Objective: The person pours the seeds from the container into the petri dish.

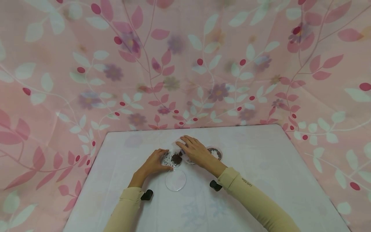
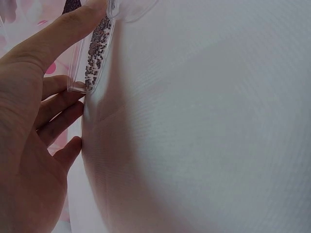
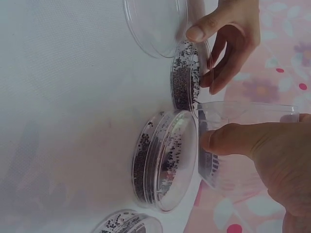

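Observation:
At the table's middle a round clear petri dish lies without a cover, with white bits and a dark heap of granules inside. My left hand grips its rim, thumb on the near side and fingers on the far side. My right hand holds a clear plastic container tipped on its side against that dish's edge, dark granules gathered at its lower end. In the head view the right hand hides most of the container. A clear round lid lies flat just in front of the dish.
Two more petri dishes with dark and white contents stand to the right: a covered middle dish, partly behind the right hand in the head view, and a far-right dish. A white cloth covers the table; patterned pink fabric hangs behind.

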Demonstrator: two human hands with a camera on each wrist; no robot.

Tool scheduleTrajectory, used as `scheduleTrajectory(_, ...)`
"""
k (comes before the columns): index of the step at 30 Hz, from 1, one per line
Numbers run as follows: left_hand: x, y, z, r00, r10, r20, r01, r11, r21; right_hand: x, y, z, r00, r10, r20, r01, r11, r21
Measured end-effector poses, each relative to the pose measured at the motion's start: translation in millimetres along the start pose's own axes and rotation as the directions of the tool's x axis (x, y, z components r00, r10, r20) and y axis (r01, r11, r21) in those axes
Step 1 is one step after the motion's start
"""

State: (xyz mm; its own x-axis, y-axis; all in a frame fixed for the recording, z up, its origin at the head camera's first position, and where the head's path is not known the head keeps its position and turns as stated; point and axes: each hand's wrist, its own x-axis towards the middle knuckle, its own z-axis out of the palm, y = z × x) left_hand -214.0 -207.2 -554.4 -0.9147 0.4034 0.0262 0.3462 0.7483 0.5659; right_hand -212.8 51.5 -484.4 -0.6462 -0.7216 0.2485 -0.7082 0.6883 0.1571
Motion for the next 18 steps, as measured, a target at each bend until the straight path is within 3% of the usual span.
scheduleTrajectory(7,2.0,-1.9,-1.1,1.0,-0.002,0.006,0.002,1.0,-0.003,0.4,4.8,0.8,0.999,0.02,-0.037,-0.019,1.0,0.005)
scheduleTrajectory(18,3.6,-1.5,-2.9,1.0,0.005,0.011,-0.005,1.0,-0.007,-0.7,11.2,-4.8,0.996,0.085,0.006,-0.085,0.99,0.116)
